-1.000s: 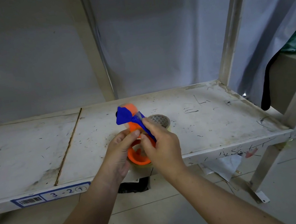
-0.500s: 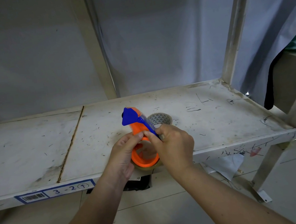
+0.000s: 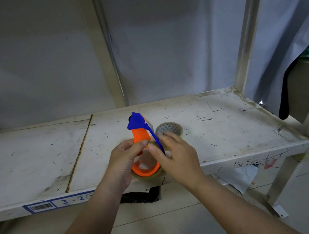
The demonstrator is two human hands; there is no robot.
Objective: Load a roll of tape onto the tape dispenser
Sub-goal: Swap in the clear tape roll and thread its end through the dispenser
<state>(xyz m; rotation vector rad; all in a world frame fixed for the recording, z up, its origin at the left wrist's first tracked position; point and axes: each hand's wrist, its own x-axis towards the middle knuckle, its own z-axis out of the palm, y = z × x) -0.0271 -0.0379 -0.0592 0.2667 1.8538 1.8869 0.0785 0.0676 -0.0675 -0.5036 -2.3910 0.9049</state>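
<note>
An orange tape dispenser (image 3: 140, 136) with a blue head and a thin blue lever stands near the front edge of the white shelf (image 3: 229, 126). A roll of clear tape (image 3: 147, 175) sits around its orange ring at the bottom. My left hand (image 3: 125, 158) pinches the dispenser's orange neck between thumb and fingers. My right hand (image 3: 176, 153) is on the right side, thumb and fingers at the blue lever and the top of the roll. Whether a tape end lies between the fingers is hidden.
A second tape roll (image 3: 169, 129) with a patterned core lies just behind my right hand. A barcode label "3-2" (image 3: 59, 203) is on the shelf's front edge. Shelf posts (image 3: 244, 32) rise behind, a black bag (image 3: 140, 195) and paper lie under the shelf.
The dispenser has come down and now stands more upright on the shelf. My right hand's fingers have spread and shifted slightly right along the blue lever; my left hand keeps its pinch.
</note>
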